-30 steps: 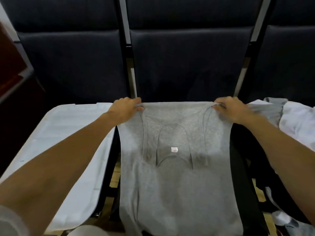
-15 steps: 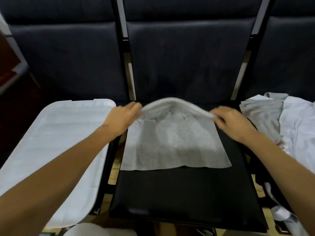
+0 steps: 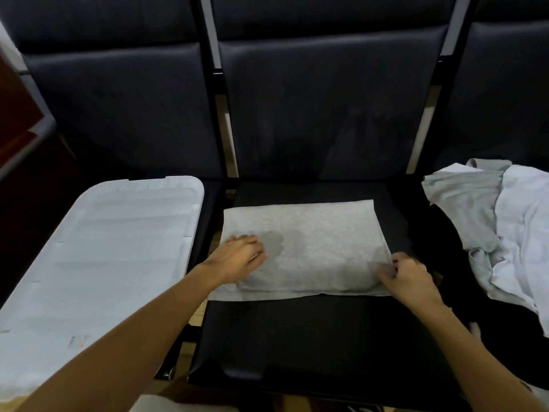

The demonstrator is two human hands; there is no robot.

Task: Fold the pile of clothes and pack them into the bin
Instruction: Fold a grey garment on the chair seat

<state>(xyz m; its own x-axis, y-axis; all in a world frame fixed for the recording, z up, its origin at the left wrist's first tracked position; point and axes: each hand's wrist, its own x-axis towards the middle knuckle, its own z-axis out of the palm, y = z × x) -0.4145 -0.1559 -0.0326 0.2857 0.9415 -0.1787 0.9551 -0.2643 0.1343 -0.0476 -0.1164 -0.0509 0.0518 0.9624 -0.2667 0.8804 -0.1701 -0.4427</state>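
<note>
A grey garment (image 3: pixel 309 245) lies folded into a flat rectangle on the black middle seat (image 3: pixel 312 337). My left hand (image 3: pixel 237 258) rests on its near left part with the fingers spread over the cloth. My right hand (image 3: pixel 405 275) sits at the near right corner, fingers curled and pinching the cloth's edge. A pile of unfolded clothes (image 3: pixel 511 227), grey, pale and black, lies on the right seat. The white bin with its lid (image 3: pixel 98 257) on stands on the left seat.
Dark padded seat backs (image 3: pixel 326 108) rise behind all three seats. A gap between the left and middle seats (image 3: pixel 197 310) shows the floor. A dark reddish panel (image 3: pixel 15 114) stands at the far left.
Both hands brought the garment's top edge toward me and laid it down, folding the cloth in half. They now sit at its near corners.
</note>
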